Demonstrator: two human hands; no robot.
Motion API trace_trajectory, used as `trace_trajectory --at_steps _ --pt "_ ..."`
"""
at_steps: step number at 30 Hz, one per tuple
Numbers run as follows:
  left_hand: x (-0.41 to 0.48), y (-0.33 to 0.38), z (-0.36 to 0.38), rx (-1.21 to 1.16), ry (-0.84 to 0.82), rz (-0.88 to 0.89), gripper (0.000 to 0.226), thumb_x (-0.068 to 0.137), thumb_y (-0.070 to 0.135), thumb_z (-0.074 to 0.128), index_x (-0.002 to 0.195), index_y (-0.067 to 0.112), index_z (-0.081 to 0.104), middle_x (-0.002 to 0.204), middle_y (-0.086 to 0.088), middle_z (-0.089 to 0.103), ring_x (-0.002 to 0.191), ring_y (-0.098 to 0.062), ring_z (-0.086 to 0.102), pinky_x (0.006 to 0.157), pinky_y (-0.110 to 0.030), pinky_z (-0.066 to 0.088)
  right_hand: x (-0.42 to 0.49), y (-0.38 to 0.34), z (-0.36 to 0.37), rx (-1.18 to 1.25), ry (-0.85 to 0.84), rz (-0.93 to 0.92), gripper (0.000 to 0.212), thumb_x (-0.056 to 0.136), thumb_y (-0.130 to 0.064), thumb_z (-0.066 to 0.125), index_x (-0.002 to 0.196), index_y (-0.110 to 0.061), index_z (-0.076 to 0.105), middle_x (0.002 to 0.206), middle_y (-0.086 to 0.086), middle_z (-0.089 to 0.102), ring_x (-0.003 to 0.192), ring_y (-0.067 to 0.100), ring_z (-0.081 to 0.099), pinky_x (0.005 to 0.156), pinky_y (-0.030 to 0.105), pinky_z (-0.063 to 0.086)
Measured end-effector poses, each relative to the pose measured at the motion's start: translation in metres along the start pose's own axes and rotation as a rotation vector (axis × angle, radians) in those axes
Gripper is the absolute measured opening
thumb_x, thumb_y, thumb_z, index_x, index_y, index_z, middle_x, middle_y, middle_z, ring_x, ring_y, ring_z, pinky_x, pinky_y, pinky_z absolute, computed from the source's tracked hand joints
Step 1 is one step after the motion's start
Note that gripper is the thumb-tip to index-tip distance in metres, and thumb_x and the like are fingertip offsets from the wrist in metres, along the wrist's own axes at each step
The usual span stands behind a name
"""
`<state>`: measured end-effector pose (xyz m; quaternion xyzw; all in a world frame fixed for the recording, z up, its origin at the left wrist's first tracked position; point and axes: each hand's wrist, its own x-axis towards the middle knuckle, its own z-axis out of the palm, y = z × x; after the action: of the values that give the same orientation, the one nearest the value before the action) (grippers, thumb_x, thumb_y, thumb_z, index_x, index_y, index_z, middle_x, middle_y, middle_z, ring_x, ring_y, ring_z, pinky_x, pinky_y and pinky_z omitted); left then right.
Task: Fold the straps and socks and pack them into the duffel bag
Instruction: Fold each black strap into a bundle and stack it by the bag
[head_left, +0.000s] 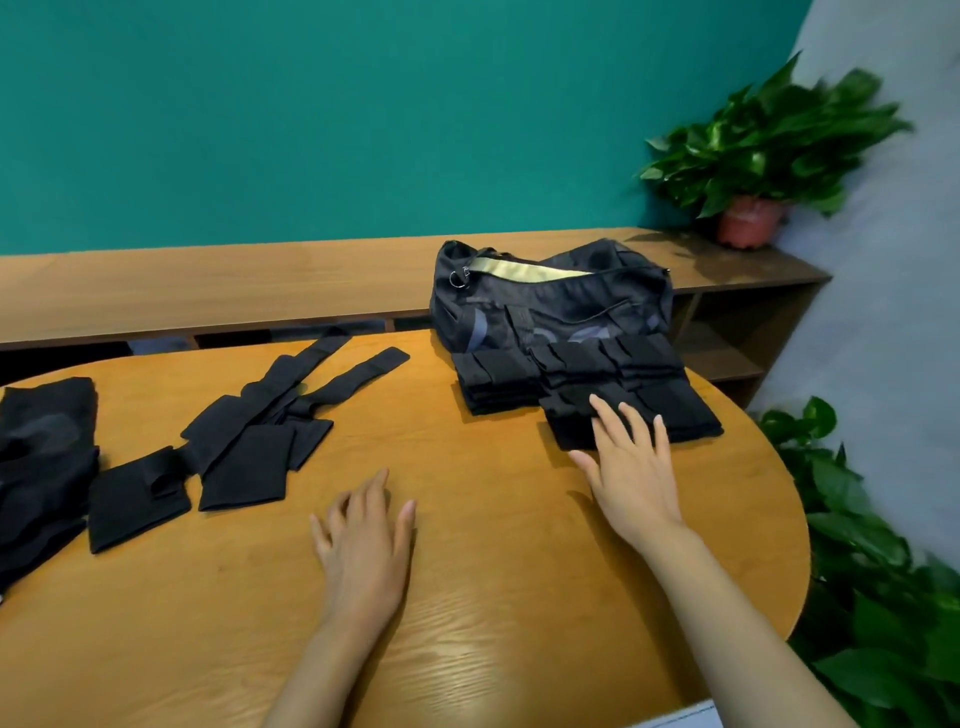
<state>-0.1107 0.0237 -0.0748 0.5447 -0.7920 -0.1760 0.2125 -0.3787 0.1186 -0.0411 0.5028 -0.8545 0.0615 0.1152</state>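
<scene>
A teal wall (311, 130) backs a long low wooden shelf unit (208, 291), with a potted plant (763, 156) at its right end. In front stands a rounded wooden bench (467, 597). The dark duffel bag (550, 296) sits at the bench's far edge, its top unzipped and a pale lining showing. Just in front of it lie folded black stacks (498, 379), side by side and touching the bag's base. The right hand (631, 467) reaches to the nearest stack (571, 421); its fingers (605, 421) are straight and spread, the tips lying flat on the fabric and gripping nothing. The left hand (363, 535) is low over bare wood, fingers relaxed, slightly apart and holding nothing; whether it touches the bench I cannot tell. To the left, unfolded black straps (270, 415) lie crossed over one another, well apart from the bag. A heap of black fabric (41, 457) lies at the bench's left edge. Green leaves (872, 571) fill the lower right.
</scene>
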Motion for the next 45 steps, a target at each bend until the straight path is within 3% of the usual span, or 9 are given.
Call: trace_trajectory --at_steps 3,10,16,22,26,30,36,40,45 --pt "0.001 0.001 0.000 -0.009 -0.014 -0.009 0.072 0.089 0.061 0.013 0.150 0.027 0.029 0.144 0.003 0.044 0.140 -0.023 0.026 0.119 -0.053 0.004 0.009 0.008 0.006 -0.025 -0.044 0.015 0.063 0.100 -0.055 0.027 0.145 -0.014 0.042 0.162 -0.008 0.015 0.148 0.021 0.014 0.120 0.049 0.005" --pt "0.001 -0.001 0.002 0.000 -0.013 -0.003 0.070 0.090 0.060 0.014 0.150 0.027 0.029 0.143 0.005 0.046 0.142 -0.022 0.023 0.120 -0.051 0.004 0.002 0.008 0.017 -0.014 -0.029 0.057 0.066 0.097 -0.056 0.031 0.142 -0.010 0.048 0.159 -0.004 0.025 0.146 0.024 0.024 0.119 0.053 0.010" --pt "0.002 -0.001 0.002 -0.012 -0.013 0.005 0.069 0.091 0.059 0.016 0.149 0.026 0.032 0.143 0.004 0.046 0.143 -0.022 0.023 0.119 -0.051 0.003 0.000 0.004 0.018 0.099 -0.097 0.031 0.058 0.096 -0.061 0.027 0.138 -0.025 0.043 0.159 -0.002 0.026 0.148 0.020 0.020 0.119 0.056 0.000" --pt "0.001 -0.002 0.001 -0.008 -0.019 0.000 0.057 0.098 0.053 0.025 0.149 0.027 0.031 0.146 0.005 0.044 0.143 -0.021 0.021 0.119 -0.050 0.003 0.009 -0.001 0.018 0.022 -0.236 -0.031 0.072 0.092 -0.067 0.009 0.155 -0.033 0.003 0.163 -0.005 0.000 0.150 0.023 -0.005 0.118 0.055 -0.006" --pt "0.000 -0.001 -0.002 -0.026 -0.028 0.001 0.053 0.099 0.050 0.028 0.147 0.028 0.034 0.147 0.006 0.043 0.143 -0.021 0.021 0.119 -0.051 0.002 0.011 -0.011 0.013 0.013 -0.214 -0.062 0.069 0.095 -0.064 0.010 0.156 -0.031 0.004 0.164 -0.005 0.001 0.150 0.021 -0.005 0.118 0.051 -0.008" --pt "0.002 -0.003 -0.010 -0.069 -0.058 0.028 0.050 0.099 0.050 0.029 0.146 0.031 0.034 0.146 0.008 0.041 0.141 -0.019 0.024 0.119 -0.051 0.003 0.009 -0.039 0.008 0.082 -0.173 -0.157 0.081 0.086 -0.067 -0.008 0.155 -0.029 0.010 0.163 -0.006 0.006 0.150 0.019 -0.003 0.120 0.045 -0.005" --pt "0.014 -0.028 -0.038 -0.039 0.021 0.053 0.045 0.100 0.048 0.032 0.142 0.033 0.040 0.144 0.011 0.042 0.138 -0.012 0.027 0.120 -0.048 0.007 0.002 -0.117 0.002 0.232 -0.233 -0.341 0.060 0.101 -0.054 0.025 0.154 -0.027 0.021 0.163 -0.008 0.010 0.150 0.015 -0.002 0.121 0.040 -0.006" --pt "0.027 -0.058 -0.056 0.049 0.044 -0.005 0.046 0.101 0.047 0.032 0.144 0.031 0.041 0.152 0.008 0.035 0.144 -0.015 0.019 0.119 -0.049 0.002 0.002 -0.179 0.010 0.262 -0.297 -0.472 0.054 0.103 -0.049 0.026 0.153 -0.028 0.026 0.162 -0.009 0.013 0.150 0.014 0.001 0.122 0.044 -0.002" --pt "0.040 -0.092 -0.068 0.224 0.007 -0.110 0.054 0.102 0.050 0.025 0.152 0.027 0.025 0.160 0.003 0.020 0.149 -0.017 0.008 0.118 -0.052 -0.005 0.018 -0.241 0.019 0.309 -0.340 -0.529 0.053 0.105 -0.040 0.028 0.155 -0.027 0.018 0.163 -0.009 0.009 0.150 0.015 0.002 0.122 0.045 0.001"
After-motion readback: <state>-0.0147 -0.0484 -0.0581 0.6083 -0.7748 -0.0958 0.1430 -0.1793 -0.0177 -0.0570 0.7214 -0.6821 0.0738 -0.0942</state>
